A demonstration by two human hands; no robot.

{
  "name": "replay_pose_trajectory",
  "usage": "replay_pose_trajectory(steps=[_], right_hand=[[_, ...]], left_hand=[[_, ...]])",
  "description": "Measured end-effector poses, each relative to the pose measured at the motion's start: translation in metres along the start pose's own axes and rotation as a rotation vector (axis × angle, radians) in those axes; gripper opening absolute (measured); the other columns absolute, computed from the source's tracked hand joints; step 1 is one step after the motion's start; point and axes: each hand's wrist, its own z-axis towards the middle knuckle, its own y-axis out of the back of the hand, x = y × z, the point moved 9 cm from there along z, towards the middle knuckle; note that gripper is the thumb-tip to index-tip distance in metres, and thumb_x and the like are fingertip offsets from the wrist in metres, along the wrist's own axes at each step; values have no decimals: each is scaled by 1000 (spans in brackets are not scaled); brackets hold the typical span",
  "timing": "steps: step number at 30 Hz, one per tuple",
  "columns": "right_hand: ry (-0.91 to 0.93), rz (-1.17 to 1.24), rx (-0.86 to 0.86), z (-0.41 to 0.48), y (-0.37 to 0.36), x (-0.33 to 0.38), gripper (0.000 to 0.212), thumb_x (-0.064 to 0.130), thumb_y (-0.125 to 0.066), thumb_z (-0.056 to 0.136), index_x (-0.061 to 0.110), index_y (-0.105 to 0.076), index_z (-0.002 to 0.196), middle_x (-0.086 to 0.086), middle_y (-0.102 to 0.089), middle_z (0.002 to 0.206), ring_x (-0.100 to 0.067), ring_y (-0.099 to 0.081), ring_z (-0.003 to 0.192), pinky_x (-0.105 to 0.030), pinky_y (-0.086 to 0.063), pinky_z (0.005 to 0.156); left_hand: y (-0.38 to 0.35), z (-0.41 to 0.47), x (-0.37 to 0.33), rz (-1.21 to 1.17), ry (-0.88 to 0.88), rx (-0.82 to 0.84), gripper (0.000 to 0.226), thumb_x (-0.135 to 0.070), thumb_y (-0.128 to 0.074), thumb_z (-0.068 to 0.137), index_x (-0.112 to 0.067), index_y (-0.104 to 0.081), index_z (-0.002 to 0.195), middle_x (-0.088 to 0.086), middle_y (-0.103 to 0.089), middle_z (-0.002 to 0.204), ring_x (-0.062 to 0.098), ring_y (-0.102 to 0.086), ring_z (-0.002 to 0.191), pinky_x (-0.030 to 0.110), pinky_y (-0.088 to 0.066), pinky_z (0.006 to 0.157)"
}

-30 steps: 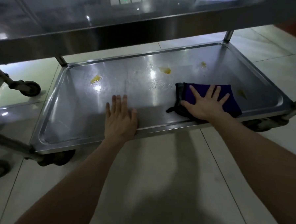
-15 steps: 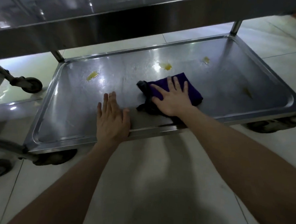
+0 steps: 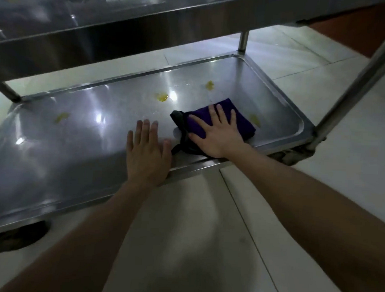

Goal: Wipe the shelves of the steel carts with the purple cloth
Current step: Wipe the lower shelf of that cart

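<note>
The steel cart's bottom shelf is a shallow tray with a raised rim. The folded purple cloth lies on its right half, near the front edge. My right hand presses flat on the cloth with fingers spread. My left hand rests flat on the bare steel just left of the cloth, palm over the front rim. Yellow stains mark the shelf: one behind the cloth, one further back, one at the cloth's right edge and one at the left.
The cart's upper shelf overhangs the back of the tray. A steel post rises at the front right corner, another at the back right. A dark caster sits under the front left. Pale tiled floor surrounds the cart.
My right hand slid the cloth left toward the middle stain, then back right along the front edge. My left hand stayed planted on the shelf.
</note>
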Motion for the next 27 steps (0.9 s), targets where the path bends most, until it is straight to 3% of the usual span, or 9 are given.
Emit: replay_pose_trajectory(steps=[4, 7, 11, 15, 18, 20, 22, 24, 27], right_hand=[[125, 8, 16, 5, 2, -11, 76, 84, -9, 97, 58, 1, 167, -7, 13, 181, -29, 18, 166, -63, 16, 128], [159, 17, 11, 1, 16, -68, 77, 84, -9, 94, 58, -5, 167, 3, 5, 182, -18, 12, 167, -56, 11, 132], [-248, 33, -53, -12, 31, -184, 67, 75, -21, 105, 55, -9, 168, -1, 4, 182, -23, 11, 167, -58, 14, 130], [-528, 26, -96, 1, 26, -161, 79, 74, -19, 101, 42, -7, 172, -21, 6, 180, -43, 13, 165, -72, 15, 125], [-264, 37, -72, 33, 19, -60, 79, 77, -22, 101, 44, -7, 172, -24, 7, 179, -47, 13, 164, -74, 14, 124], [59, 23, -42, 42, 14, 7, 74, 77, -23, 103, 49, -9, 170, -17, 6, 181, -40, 13, 166, -70, 14, 126], [250, 12, -14, 40, 11, 33, 69, 75, -25, 104, 52, -13, 169, -8, 2, 182, -30, 9, 167, -64, 12, 129], [259, 33, -21, 39, 17, 13, 68, 75, -27, 105, 51, -19, 169, -2, -3, 182, -24, 4, 168, -58, 10, 131], [-22, 45, -98, 36, 35, -83, 69, 76, -29, 105, 50, -22, 169, -1, -7, 182, -24, 0, 168, -57, 7, 132]], left_hand=[[-17, 6, 5, 7, 53, 32, 84, -57, -9, 103, -11, -16, 173, 12, -9, 183, 24, 3, 170, 52, 1, 136], [-17, 7, 8, -30, 70, 7, 83, -58, -12, 104, -12, -18, 173, 10, -12, 183, 21, 2, 170, 50, 2, 137], [-17, 5, 3, -21, 66, 8, 82, -56, -11, 105, -10, -19, 172, 10, -14, 182, 21, 1, 170, 50, 0, 137], [-16, 4, -3, -27, 43, -23, 79, -54, -14, 107, -10, -23, 171, 11, -19, 181, 22, -2, 170, 49, -1, 137], [-15, 4, -3, -33, 33, -30, 76, -52, -16, 107, -11, -27, 170, 9, -22, 180, 22, -5, 170, 49, -3, 137], [-14, 3, -2, -38, 33, -34, 76, -53, -16, 106, -14, -27, 171, 8, -21, 181, 21, -6, 169, 49, -3, 137], [-13, 4, -1, -49, 39, -35, 76, -54, -15, 107, -16, -24, 173, 7, -19, 182, 21, -6, 169, 50, -4, 137], [-13, 4, 0, -60, 48, -38, 75, -54, -16, 107, -17, -25, 172, 8, -19, 181, 21, -7, 169, 49, -3, 137], [-12, 4, 0, -68, 70, -49, 73, -52, -19, 107, -17, -28, 170, 8, -22, 181, 22, -9, 169, 49, -4, 137]])
